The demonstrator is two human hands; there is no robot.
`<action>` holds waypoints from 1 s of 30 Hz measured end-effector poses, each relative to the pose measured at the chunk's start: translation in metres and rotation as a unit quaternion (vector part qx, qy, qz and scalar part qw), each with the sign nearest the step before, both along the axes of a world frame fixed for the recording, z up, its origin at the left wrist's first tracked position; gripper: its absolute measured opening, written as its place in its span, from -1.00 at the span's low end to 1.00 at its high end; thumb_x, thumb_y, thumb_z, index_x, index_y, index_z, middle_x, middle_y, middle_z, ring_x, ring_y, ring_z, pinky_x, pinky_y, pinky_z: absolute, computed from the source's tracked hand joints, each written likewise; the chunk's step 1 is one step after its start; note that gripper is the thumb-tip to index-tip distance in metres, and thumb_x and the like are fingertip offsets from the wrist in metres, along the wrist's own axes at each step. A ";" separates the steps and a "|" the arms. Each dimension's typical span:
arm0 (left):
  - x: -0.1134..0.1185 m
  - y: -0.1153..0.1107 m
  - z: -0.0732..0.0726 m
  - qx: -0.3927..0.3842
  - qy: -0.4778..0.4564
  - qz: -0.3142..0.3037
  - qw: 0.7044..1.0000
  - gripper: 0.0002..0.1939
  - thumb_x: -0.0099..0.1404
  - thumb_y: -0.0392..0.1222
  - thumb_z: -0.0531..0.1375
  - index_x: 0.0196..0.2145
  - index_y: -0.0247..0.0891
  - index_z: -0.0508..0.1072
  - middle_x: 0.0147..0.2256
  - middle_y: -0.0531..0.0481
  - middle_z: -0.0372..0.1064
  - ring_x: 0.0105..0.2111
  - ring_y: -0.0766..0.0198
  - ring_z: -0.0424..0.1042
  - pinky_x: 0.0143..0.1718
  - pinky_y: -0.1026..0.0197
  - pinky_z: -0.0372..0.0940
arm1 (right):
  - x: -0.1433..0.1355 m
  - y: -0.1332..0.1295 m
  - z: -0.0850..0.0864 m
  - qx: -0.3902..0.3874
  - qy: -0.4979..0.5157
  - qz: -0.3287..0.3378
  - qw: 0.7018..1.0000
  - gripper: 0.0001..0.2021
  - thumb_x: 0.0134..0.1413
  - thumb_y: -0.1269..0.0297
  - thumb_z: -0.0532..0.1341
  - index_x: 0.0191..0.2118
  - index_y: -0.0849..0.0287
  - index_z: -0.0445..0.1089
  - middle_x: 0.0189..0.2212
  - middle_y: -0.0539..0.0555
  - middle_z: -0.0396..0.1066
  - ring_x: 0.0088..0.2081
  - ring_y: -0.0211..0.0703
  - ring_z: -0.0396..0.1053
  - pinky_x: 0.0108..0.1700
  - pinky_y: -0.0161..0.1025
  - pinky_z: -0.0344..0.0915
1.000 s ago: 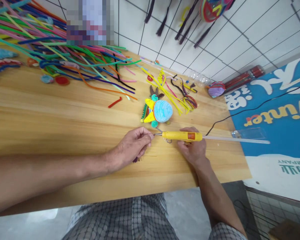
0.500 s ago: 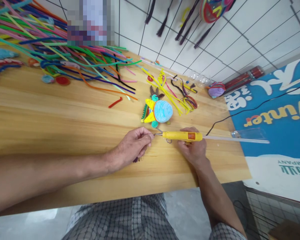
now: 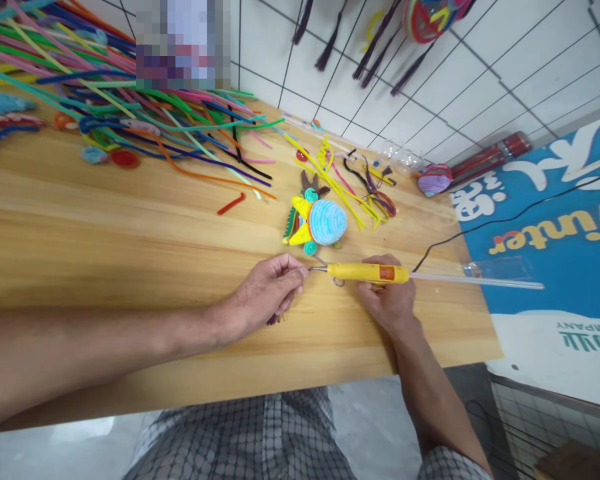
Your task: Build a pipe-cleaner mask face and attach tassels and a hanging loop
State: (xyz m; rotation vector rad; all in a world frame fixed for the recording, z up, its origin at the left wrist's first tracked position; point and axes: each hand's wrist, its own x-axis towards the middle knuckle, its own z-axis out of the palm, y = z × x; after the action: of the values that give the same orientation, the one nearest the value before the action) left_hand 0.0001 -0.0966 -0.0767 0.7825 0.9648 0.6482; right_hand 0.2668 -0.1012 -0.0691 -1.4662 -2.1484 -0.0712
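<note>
The single head view looks forward and steeply down from above the grey checked cloth shirt [image 3: 245, 443], close over the pale wood-grained tabletop [image 3: 130, 253], towards the far white, black-lined wall [image 3: 265, 47].

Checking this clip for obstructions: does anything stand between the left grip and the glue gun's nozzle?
Nothing visible: the left grip is at the nozzle of the glue gun, touching or nearly so. The blue figure sits beyond, off that line.

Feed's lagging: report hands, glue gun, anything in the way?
Right hand gripping yellow glue gun. Left hand closed on purple tassel, beside gun's nozzle. Blue-yellow figure just beyond; nothing seen blocking.
</note>
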 end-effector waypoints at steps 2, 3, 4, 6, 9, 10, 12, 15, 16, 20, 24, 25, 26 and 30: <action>0.000 0.000 0.001 -0.005 0.002 0.000 1.000 -0.83 0.42 -0.13 0.17 -0.35 -0.16 0.32 -0.74 0.26 0.11 -0.77 0.43 0.02 -0.76 0.41 0.04 | 0.000 0.000 0.000 0.004 0.002 0.003 1.000 -0.75 0.00 0.39 0.21 -0.14 0.09 0.44 -0.31 0.09 0.55 -0.30 -0.02 0.56 -0.26 -0.11 0.53; 0.000 0.000 0.001 -0.006 0.002 -0.001 1.000 -0.82 0.43 -0.13 0.16 -0.36 -0.16 0.32 -0.74 0.26 0.11 -0.77 0.43 0.02 -0.76 0.41 0.03 | 0.001 0.001 0.000 0.005 0.003 0.004 1.000 -0.75 0.00 0.39 0.21 -0.15 0.09 0.44 -0.31 0.09 0.55 -0.31 -0.02 0.56 -0.26 -0.12 0.53; 0.000 0.000 0.002 -0.007 0.001 -0.002 1.000 -0.81 0.43 -0.13 0.16 -0.36 -0.16 0.31 -0.74 0.26 0.11 -0.77 0.42 0.03 -0.76 0.41 0.03 | 0.001 0.001 0.000 0.007 0.004 0.006 1.000 -0.75 0.00 0.39 0.21 -0.15 0.10 0.44 -0.31 0.09 0.55 -0.31 -0.02 0.56 -0.26 -0.12 0.53; 0.000 0.001 0.004 -0.007 -0.001 -0.005 1.000 -0.80 0.45 -0.13 0.14 -0.37 -0.16 0.31 -0.75 0.25 0.11 -0.77 0.42 0.03 -0.76 0.40 0.04 | 0.000 0.001 0.000 0.006 0.005 0.008 1.000 -0.76 0.01 0.38 0.21 -0.15 0.10 0.44 -0.30 0.08 0.55 -0.31 -0.03 0.56 -0.26 -0.13 0.52; 0.000 0.001 0.006 -0.010 -0.002 -0.007 1.000 -0.79 0.45 -0.12 0.14 -0.37 -0.16 0.31 -0.76 0.25 0.10 -0.78 0.42 0.03 -0.76 0.40 0.04 | -0.001 0.000 0.001 0.010 0.005 0.015 1.000 -0.76 0.02 0.38 0.21 -0.14 0.11 0.44 -0.30 0.08 0.55 -0.31 -0.04 0.56 -0.27 -0.15 0.52; 0.000 0.001 0.006 -0.014 0.000 -0.006 1.000 -0.79 0.45 -0.12 0.15 -0.37 -0.16 0.31 -0.75 0.26 0.10 -0.78 0.42 0.02 -0.76 0.40 0.04 | -0.001 0.000 0.001 0.014 0.005 0.018 1.000 -0.76 0.02 0.38 0.21 -0.14 0.11 0.44 -0.29 0.08 0.56 -0.32 -0.04 0.56 -0.28 -0.16 0.52; 0.000 0.001 0.006 -0.022 0.005 -0.005 1.000 -0.79 0.43 -0.11 0.17 -0.37 -0.16 0.30 -0.75 0.26 0.12 -0.78 0.43 0.03 -0.76 0.41 0.03 | -0.001 -0.001 0.001 0.016 0.002 0.020 1.000 -0.76 0.02 0.38 0.21 -0.14 0.11 0.43 -0.29 0.09 0.56 -0.33 -0.04 0.56 -0.29 -0.16 0.52; 0.001 0.000 0.003 -0.020 0.005 -0.007 1.000 -0.78 0.41 -0.06 0.21 -0.36 -0.16 0.32 -0.74 0.26 0.12 -0.79 0.44 0.04 -0.76 0.41 0.02 | -0.001 0.000 0.001 0.011 0.003 0.011 1.000 -0.76 0.01 0.37 0.21 -0.15 0.10 0.44 -0.30 0.08 0.56 -0.33 -0.03 0.56 -0.29 -0.14 0.52; 0.000 0.000 0.002 -0.016 0.003 -0.009 1.000 -0.77 0.41 -0.05 0.22 -0.36 -0.17 0.32 -0.74 0.26 0.12 -0.79 0.44 0.03 -0.76 0.41 0.02 | -0.001 0.000 0.000 0.010 0.007 0.008 1.000 -0.76 0.00 0.37 0.21 -0.16 0.10 0.44 -0.30 0.08 0.56 -0.33 -0.03 0.56 -0.28 -0.14 0.52; 0.000 0.000 0.002 -0.007 0.000 -0.023 1.000 -0.76 0.41 -0.03 0.21 -0.37 -0.16 0.32 -0.74 0.26 0.11 -0.79 0.44 0.03 -0.76 0.40 0.03 | -0.001 0.002 -0.002 0.003 0.045 -0.008 0.999 -0.76 -0.01 0.39 0.22 -0.17 0.09 0.46 -0.29 0.07 0.56 -0.31 -0.04 0.56 -0.26 -0.14 0.52; 0.000 0.000 0.004 -0.013 0.008 -0.036 0.999 -0.73 0.40 -0.02 0.22 -0.40 -0.17 0.32 -0.74 0.25 0.12 -0.79 0.44 0.05 -0.76 0.41 0.02 | -0.007 0.000 0.000 -0.063 0.118 -0.048 0.990 -0.80 0.06 0.29 0.29 -0.15 0.09 0.48 -0.25 0.07 0.58 -0.26 -0.01 0.57 -0.22 -0.11 0.52; 0.000 0.000 0.005 -0.016 0.010 -0.039 0.999 -0.72 0.39 -0.01 0.22 -0.41 -0.17 0.31 -0.74 0.24 0.12 -0.79 0.44 0.05 -0.76 0.41 0.01 | -0.007 -0.001 0.002 -0.083 0.148 -0.057 0.984 -0.78 0.09 0.25 0.31 -0.12 0.10 0.48 -0.25 0.07 0.59 -0.26 -0.01 0.56 -0.22 -0.12 0.52; -0.001 0.000 0.005 -0.019 0.010 -0.043 0.999 -0.71 0.39 0.00 0.22 -0.41 -0.17 0.30 -0.74 0.24 0.12 -0.79 0.44 0.06 -0.77 0.41 0.01 | -0.007 -0.001 0.004 -0.099 0.178 -0.067 0.977 -0.76 0.11 0.20 0.32 -0.09 0.11 0.48 -0.25 0.06 0.59 -0.27 -0.03 0.55 -0.24 -0.14 0.51; -0.001 -0.001 0.003 -0.016 0.004 -0.057 0.998 -0.70 0.36 0.04 0.22 -0.42 -0.17 0.31 -0.74 0.24 0.11 -0.77 0.43 0.04 -0.77 0.40 0.01 | 0.013 0.011 0.020 -0.091 0.244 -0.141 0.955 -0.74 0.15 0.05 0.32 -0.21 0.16 0.50 -0.40 0.02 0.52 -0.40 -0.14 0.42 -0.37 -0.24 0.41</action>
State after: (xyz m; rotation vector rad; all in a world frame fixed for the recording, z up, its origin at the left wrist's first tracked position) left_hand -0.0009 -0.0973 -0.0733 0.8051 0.9285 0.5300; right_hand 0.2801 -0.0904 -0.0486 -1.6765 -1.5738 0.3606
